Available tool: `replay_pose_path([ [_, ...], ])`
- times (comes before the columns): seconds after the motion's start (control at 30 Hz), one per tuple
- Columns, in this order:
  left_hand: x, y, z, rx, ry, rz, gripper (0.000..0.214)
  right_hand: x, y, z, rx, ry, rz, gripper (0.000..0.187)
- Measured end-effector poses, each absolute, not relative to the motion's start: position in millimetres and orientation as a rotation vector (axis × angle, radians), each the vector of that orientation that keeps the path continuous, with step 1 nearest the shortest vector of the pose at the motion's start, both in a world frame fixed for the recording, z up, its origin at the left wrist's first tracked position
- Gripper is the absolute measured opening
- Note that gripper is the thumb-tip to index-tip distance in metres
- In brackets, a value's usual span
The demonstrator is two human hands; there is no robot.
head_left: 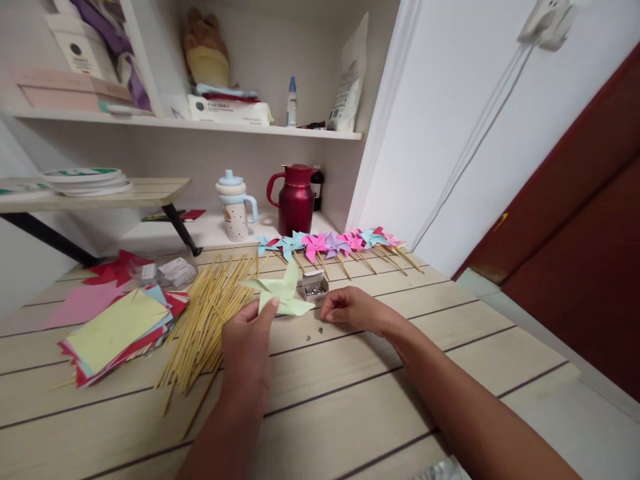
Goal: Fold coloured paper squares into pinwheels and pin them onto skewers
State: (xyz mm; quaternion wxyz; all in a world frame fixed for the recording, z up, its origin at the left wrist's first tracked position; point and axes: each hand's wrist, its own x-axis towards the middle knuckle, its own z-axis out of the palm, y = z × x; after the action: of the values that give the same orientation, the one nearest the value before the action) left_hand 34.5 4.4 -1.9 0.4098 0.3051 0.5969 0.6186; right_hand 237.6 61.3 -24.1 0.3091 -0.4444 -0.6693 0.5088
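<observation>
Above the slatted bench (350,407), I see the left hand (250,327) pinching a pale green paper pinwheel (283,293), its thumb flat on the paper and the fingers underneath. The pinwheel juts out to the right of that hand, its blades folded, one tip pointing up and another reaching almost to the right hand (350,310). That right hand hovers low or rests on the wood, its thumb and fingertips drawn together; I can't tell whether anything small sits between them.

Two tiny metal pieces (321,330) lie just on the near side of the right fingertips. Just beyond those fingertips stands a little box (315,288) with its flap raised, more shiny bits showing inside. Immediately left of the left hand, thin yellow sticks (210,320) sprawl in a loose heap, and farther left sits a stack of coloured paper (120,327), a yellow sheet on top.

Well past both hands, along the back of the bench, runs a row of pinwheels (315,245) in pink, blue and purple, mounted on sticks. Behind them stand a dark red jug (296,203) and a speckled cup (235,213) with a blue handle.
</observation>
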Motion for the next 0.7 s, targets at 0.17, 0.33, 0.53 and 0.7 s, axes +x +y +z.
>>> replay_pose_path([
  [0.17, 38, 6, -11, 0.675, 1.426, 1.574, 0.026, 238, 62, -29, -1.212, -1.813, 1.394, 0.013],
  [0.33, 39, 6, -14, 0.645, 1.344, 1.556, 0.029, 235, 58, -27, -1.253, -1.836, 1.417, 0.013],
  [0.53, 40, 5, -14, 0.684, 1.301, 1.532, 0.028, 231, 56, -28, -1.258, -1.878, 1.387, 0.010],
  [0.7, 41, 3, -12, 0.614, 1.240, 1.504, 0.030, 230, 56, -30, -1.269, -1.892, 1.361, 0.007],
])
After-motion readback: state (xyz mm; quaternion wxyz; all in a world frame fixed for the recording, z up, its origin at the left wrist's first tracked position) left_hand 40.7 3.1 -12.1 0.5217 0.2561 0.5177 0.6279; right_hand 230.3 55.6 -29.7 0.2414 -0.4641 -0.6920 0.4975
